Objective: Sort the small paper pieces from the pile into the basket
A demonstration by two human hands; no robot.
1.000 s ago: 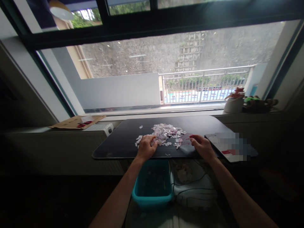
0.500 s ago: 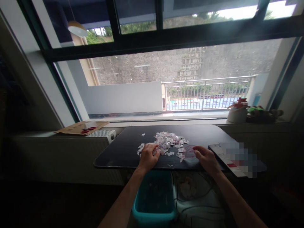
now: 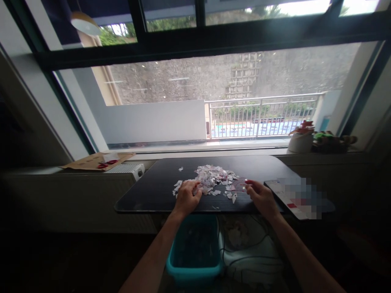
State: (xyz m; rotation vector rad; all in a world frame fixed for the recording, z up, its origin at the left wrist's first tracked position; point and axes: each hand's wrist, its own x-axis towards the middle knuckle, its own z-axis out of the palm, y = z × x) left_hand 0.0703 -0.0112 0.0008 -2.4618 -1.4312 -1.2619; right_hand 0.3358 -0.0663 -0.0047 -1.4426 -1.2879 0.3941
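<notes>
A heap of small white paper scraps lies on the dark table. My left hand rests at the heap's near left side, its fingers slightly apart and bent over the scraps; no held item shows in it. Right of the heap, my right hand pinches the edge of a thin see-through plastic piece with reddish print. Whether this is a bag or a flat sheet I cannot tell. Several loose scraps lie beside and in front of the plastic.
A partly blurred white box or booklet lies at the table's right. Beneath the front edge stands a teal bin, with dark cables beside it. Red-handled scissors lie on brown paper at left. A white pot stands on the sill.
The view has shifted slightly. My right hand has drawn the near part of the plastic up and away from the table front, and less of it shows. My left hand stays at the heap.
</notes>
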